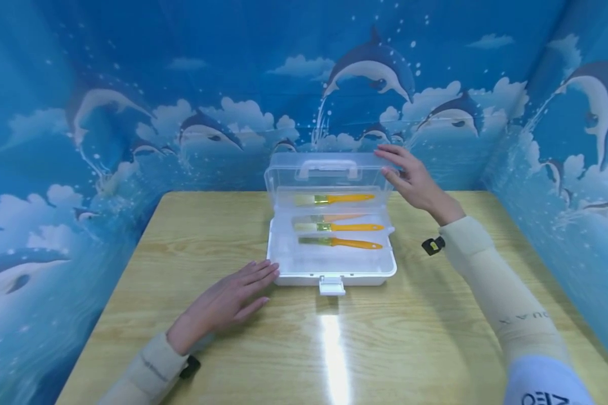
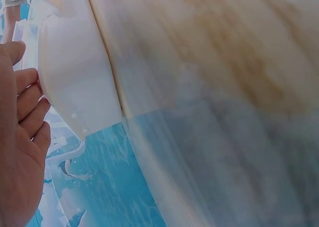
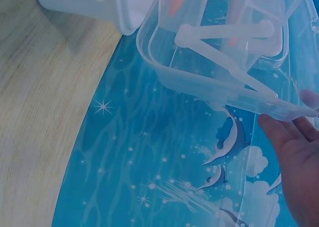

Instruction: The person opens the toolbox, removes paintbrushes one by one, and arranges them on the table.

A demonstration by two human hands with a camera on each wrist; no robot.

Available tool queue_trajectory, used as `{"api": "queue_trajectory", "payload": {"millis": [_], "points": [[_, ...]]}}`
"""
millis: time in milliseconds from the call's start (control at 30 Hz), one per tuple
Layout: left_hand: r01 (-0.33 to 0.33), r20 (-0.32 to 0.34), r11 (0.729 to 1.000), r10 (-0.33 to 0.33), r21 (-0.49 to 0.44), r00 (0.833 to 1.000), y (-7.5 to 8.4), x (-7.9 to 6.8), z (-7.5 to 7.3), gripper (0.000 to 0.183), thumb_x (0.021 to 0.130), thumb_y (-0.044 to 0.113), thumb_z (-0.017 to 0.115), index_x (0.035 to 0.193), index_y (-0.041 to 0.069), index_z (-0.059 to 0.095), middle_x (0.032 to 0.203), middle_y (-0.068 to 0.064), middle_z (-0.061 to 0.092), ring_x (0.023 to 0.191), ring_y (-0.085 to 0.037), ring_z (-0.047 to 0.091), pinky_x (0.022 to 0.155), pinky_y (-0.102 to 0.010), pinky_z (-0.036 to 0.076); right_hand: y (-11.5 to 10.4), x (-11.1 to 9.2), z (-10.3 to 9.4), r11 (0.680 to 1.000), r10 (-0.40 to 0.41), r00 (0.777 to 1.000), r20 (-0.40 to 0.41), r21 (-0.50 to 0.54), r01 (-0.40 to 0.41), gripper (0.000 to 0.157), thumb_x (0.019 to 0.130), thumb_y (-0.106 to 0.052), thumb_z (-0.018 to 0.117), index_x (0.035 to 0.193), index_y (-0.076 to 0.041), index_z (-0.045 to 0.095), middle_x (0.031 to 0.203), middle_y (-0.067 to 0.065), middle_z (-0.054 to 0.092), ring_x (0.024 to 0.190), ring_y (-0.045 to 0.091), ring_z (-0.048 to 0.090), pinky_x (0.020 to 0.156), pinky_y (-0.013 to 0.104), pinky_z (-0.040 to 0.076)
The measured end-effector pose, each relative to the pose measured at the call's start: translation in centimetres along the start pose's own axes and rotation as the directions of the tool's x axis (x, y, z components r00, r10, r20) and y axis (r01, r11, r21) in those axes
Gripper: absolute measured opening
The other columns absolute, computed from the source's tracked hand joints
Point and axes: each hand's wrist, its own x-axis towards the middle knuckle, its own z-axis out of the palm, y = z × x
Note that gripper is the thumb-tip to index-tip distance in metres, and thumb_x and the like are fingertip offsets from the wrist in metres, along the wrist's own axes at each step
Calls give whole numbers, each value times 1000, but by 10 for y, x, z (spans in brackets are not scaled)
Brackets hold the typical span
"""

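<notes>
A white plastic box (image 1: 334, 264) stands with its clear lid (image 1: 284, 169) raised at the back. Paintbrushes with yellow-orange handles lie inside, among them an upper brush (image 1: 357, 227) and a lower brush (image 1: 357, 243). More brush shapes appear towards the lid; some look like reflections. My right hand (image 1: 412, 180) holds the lid's right upper corner between thumb and fingers, also seen by the right wrist camera on the lid's edge (image 3: 224, 95). My left hand (image 1: 233, 295) touches the box's front left corner with extended fingers; the left wrist view shows this hand (image 2: 22, 112) beside the box wall (image 2: 75, 62).
The box stands on a wood-grain table (image 1: 208, 236) near its back edge. Blue cloth (image 1: 208, 56) printed with dolphins hangs behind and at both sides. The lid has a white carry handle (image 1: 329, 166); a white latch (image 1: 331, 285) hangs down at the front.
</notes>
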Motion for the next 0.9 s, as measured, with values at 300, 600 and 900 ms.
{"api": "queue_trajectory", "payload": {"millis": [300,600,900], "points": [[8,-11,1000,-8,-7,1000,0,0,-1,58,103,31,58,154,8,42,163,-7,37,150,-24,37,124,-45,32,6,-1,4,999,-10,997,-80,-45,7,42,107,-15,53,147,-6,53,155,17,48,139,34,49,98,26,57],[30,6,1000,-30,-7,1000,1,1,-1,58,104,32,57,154,9,42,163,-6,37,150,-22,36,125,-42,29,10,2,9,997,-31,983,-179,-72,19,38,106,-18,54,141,-3,60,140,20,56,127,36,56,84,1,46],[34,18,999,-34,-18,999,-1,2,-2,57,104,33,56,154,10,42,163,-5,36,150,-23,35,125,-44,30,22,1,6,996,89,982,-168,1,-90,40,108,-18,52,144,-3,56,148,13,56,124,36,62,91,10,53]]}}
